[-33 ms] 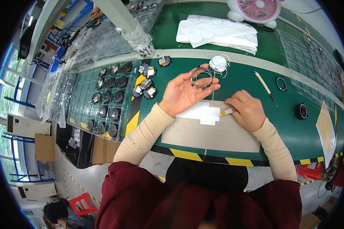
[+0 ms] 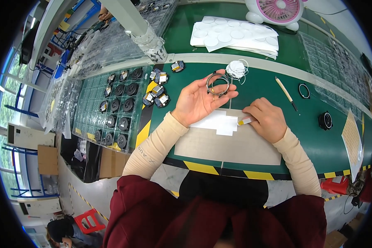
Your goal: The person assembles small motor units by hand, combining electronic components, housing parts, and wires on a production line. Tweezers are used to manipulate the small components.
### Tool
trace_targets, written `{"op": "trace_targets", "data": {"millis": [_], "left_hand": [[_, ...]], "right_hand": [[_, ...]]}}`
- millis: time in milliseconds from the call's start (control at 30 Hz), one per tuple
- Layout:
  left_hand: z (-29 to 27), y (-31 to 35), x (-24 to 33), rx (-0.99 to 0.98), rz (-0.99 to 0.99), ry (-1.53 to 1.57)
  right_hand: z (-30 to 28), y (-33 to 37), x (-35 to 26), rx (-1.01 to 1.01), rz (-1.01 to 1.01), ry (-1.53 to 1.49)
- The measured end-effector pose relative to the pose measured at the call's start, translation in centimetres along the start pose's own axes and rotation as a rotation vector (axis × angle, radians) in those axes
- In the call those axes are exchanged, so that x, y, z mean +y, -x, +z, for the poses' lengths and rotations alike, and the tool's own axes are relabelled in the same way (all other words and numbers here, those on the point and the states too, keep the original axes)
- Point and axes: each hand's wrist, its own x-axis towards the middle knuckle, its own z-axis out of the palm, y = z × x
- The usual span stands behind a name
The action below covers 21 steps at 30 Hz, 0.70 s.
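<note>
My left hand [image 2: 202, 98] is palm up over the bench, its fingers curled round a thin black ring-shaped frame [image 2: 218, 94]. Lower and to the right, my right hand [image 2: 268, 120] pinches a small white tab with a yellow end [image 2: 245, 121]. That tab is at the right edge of a white label sheet [image 2: 224, 125] with a stepped outline. The sheet lies on a flat grey-beige plate [image 2: 231, 151], partly under my left hand. A stack of thin white discs with loose round strips [image 2: 237, 69] sits just beyond the ring.
Left stands a clear tray [image 2: 87, 111] of round black parts, with several round modules [image 2: 157, 93] beside it. A pen-like tool [image 2: 286, 93], another ring [image 2: 304, 91] and a black cylindrical part [image 2: 325, 120] lie right. White disc sheets [image 2: 235, 37] and a pink fan [image 2: 280, 10] are beyond.
</note>
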Motion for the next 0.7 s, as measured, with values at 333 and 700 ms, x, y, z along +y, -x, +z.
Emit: {"op": "trace_targets", "data": {"millis": [333, 700], "left_hand": [[0.2, -0.9, -1.0, 0.136, 0.166, -0.257], [-0.6, 0.0, -0.4, 0.239, 0.240, -0.263]], "right_hand": [[1.2, 1.2, 1.1, -0.043, 0.038, -0.046], [1.4, 1.8, 0.7, 0.087, -0.050, 0.052]]}}
